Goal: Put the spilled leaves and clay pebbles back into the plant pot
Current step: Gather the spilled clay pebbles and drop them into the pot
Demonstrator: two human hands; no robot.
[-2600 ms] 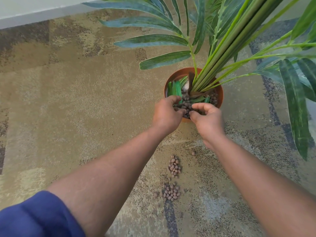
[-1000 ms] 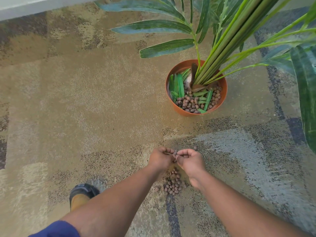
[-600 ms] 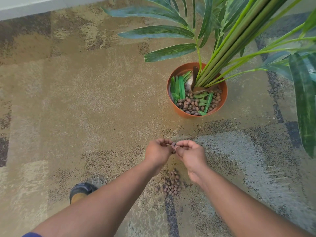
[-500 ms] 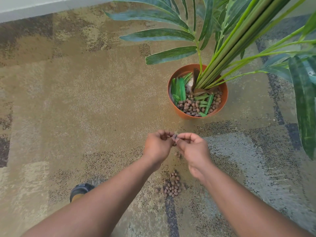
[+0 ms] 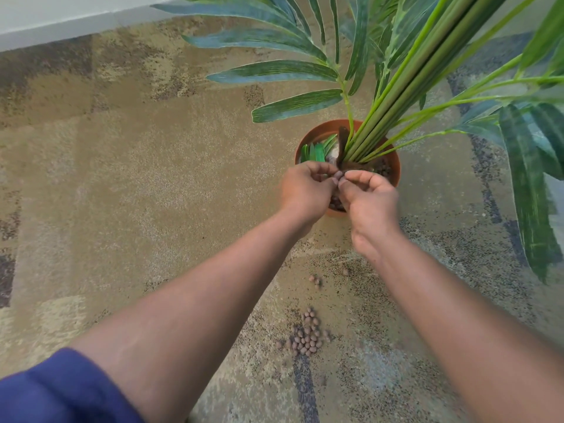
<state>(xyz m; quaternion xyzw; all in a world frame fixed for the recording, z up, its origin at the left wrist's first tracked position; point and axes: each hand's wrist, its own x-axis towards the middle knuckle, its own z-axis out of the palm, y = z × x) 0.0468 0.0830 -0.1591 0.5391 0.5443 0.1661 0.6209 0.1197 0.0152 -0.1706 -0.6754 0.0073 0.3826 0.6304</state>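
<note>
Both hands are held together over the near rim of the orange plant pot (image 5: 393, 169). The left hand (image 5: 305, 190) and right hand (image 5: 369, 206) are curled; contents cannot be told. Clay pebbles (image 5: 306, 338) are left on the carpet (image 5: 137, 178).

- Terracotta plant pot (image 5: 395, 166) upright on the carpet, with cut green leaves (image 5: 314, 151) lying inside at its left.
- Brown clay pebbles (image 5: 306, 338) clustered on the carpet, well apart from the pot; a few strays (image 5: 315, 280) nearer, perhaps three.
</note>
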